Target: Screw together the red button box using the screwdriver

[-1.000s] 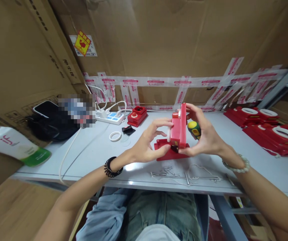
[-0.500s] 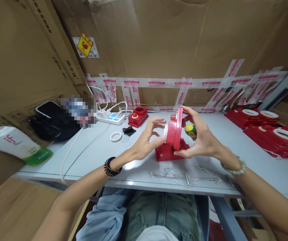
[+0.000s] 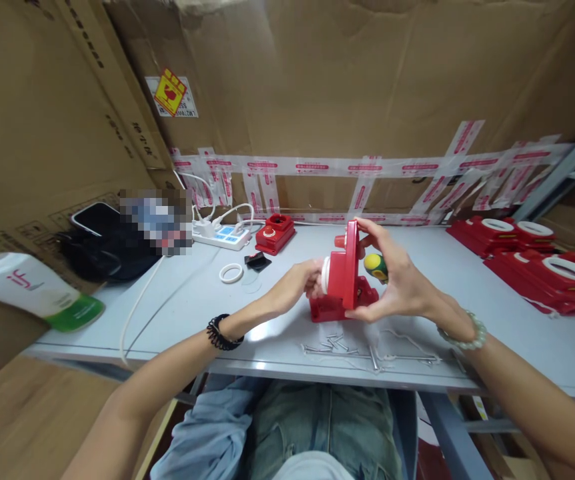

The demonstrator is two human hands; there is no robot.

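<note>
My right hand (image 3: 407, 280) grips a red housing cover (image 3: 341, 273) by its rim, thumb at the bottom and fingers at the top. The cover is on edge, its flat back toward that palm. Against the palm shows the yellow-and-green handle of a screwdriver (image 3: 376, 267). With bent fingers, my left hand (image 3: 300, 281) is at the white ring (image 3: 325, 275) on the cover's front; its fingertips are partly hidden. Just beneath lies a red base (image 3: 323, 311) on the table. Several loose screws (image 3: 335, 343) lie in front of the base.
A second red housing (image 3: 275, 235), a loose white ring (image 3: 231, 273) and a small black part (image 3: 257, 261) lie further back. Several red housings (image 3: 542, 267) crowd the right side. A power strip (image 3: 227, 237), black bag (image 3: 92, 250) and green-white tube (image 3: 32, 287) are at left.
My left hand has moved right, its spread fingers now closing in at the white ring. The cover in my right hand has shifted slightly left and down.
</note>
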